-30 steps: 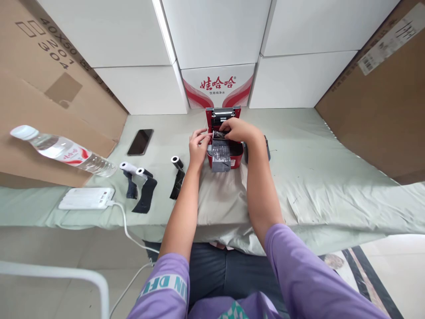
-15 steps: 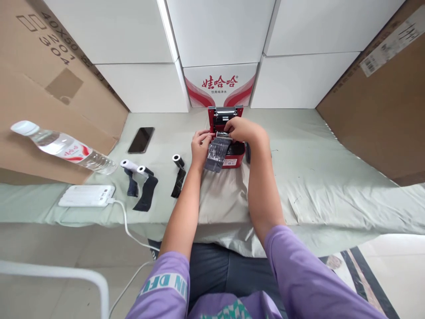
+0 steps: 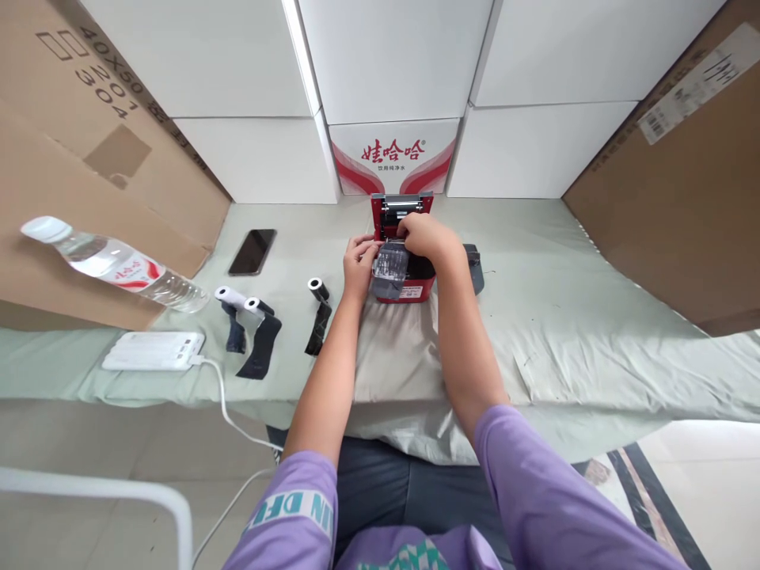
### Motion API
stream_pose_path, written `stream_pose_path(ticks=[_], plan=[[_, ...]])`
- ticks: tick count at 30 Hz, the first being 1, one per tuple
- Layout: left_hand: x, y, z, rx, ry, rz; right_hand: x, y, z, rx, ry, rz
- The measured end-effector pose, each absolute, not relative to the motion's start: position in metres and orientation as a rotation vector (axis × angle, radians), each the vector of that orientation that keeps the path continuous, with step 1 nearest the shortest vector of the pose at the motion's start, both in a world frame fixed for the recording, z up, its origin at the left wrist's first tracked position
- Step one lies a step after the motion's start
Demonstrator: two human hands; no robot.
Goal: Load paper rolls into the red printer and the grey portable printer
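Note:
A small red printer (image 3: 416, 285) with its lid raised stands on the green sheet (image 3: 564, 317) in front of me. My left hand (image 3: 358, 265) pinches the left end of a dark ribbon roll (image 3: 389, 273) at the printer's open bay. From above, my right hand (image 3: 423, 236) grips the roll's right end. A loose strip of the dark ribbon curls down over the printer's front.
Three small rolls with dark ribbon tails (image 3: 261, 332) lie to the left, beside a white power bank (image 3: 154, 351) with a cable. A phone (image 3: 252, 252) and a water bottle (image 3: 112, 264) lie further left. White cartons (image 3: 392, 150) and brown cardboard (image 3: 682, 174) wall the back.
The hanging ribbon strip has been drawn up and curled shorter against the printer's front. Both hands stay at the roll, shifted slightly.

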State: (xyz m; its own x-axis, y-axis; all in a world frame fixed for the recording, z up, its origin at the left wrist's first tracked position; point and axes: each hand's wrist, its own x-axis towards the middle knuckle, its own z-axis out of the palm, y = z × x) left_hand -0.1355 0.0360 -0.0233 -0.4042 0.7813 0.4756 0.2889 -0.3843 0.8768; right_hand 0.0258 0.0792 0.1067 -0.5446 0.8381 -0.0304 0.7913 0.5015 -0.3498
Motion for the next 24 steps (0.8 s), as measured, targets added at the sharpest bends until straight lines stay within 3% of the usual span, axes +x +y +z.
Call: stream_pose_path(ticks=[17, 24], plan=[[-0.134, 0.03, -0.017, 1.41, 1.504, 1.798, 0.026, 0.096, 0.089, -1.334, -2.512, 0.699], [-0.134, 0.028, -0.016, 1.431, 1.511, 1.784, 0.037, 0.093, 0.105, -1.314, -2.516, 0.747]])
